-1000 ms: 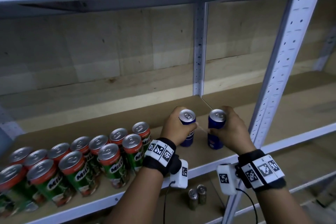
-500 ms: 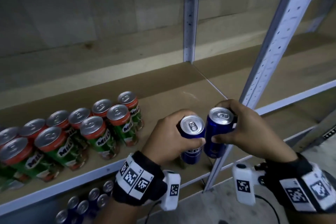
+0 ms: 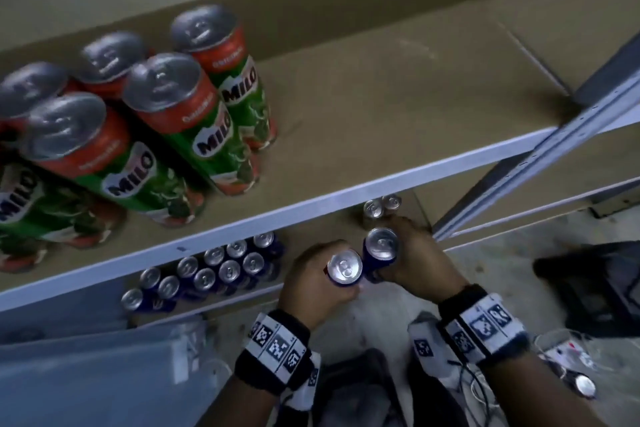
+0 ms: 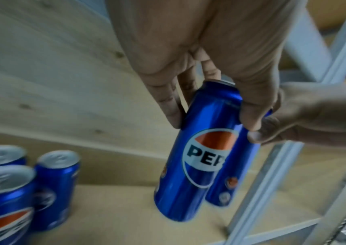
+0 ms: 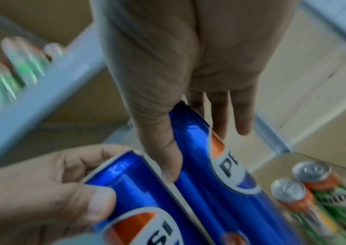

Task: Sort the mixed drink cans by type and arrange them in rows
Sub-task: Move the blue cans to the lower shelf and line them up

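Note:
Each hand carries one blue Pepsi can, upright and side by side, in front of the lower shelf. My left hand (image 3: 313, 284) grips the left Pepsi can (image 3: 344, 269) near its top; in the left wrist view this can (image 4: 197, 157) hangs above the shelf board. My right hand (image 3: 417, 262) grips the right Pepsi can (image 3: 381, 245), and the right wrist view shows that can (image 5: 199, 157) with the thumb along its side. Two rows of Pepsi cans (image 3: 214, 267) stand on the lower shelf to the left. Green Milo cans (image 3: 173, 115) fill the upper shelf's left.
Two Milo cans (image 3: 381, 206) stand on the lower shelf just behind my right hand. The white shelf edge (image 3: 311, 198) runs above the hands, and a metal upright (image 3: 519, 177) rises on the right. A dark bag (image 3: 588, 284) and cables lie on the floor.
Both hands have come down from the upper shelf to the lower shelf's front, each still holding its Pepsi can. The head view has tilted downward.

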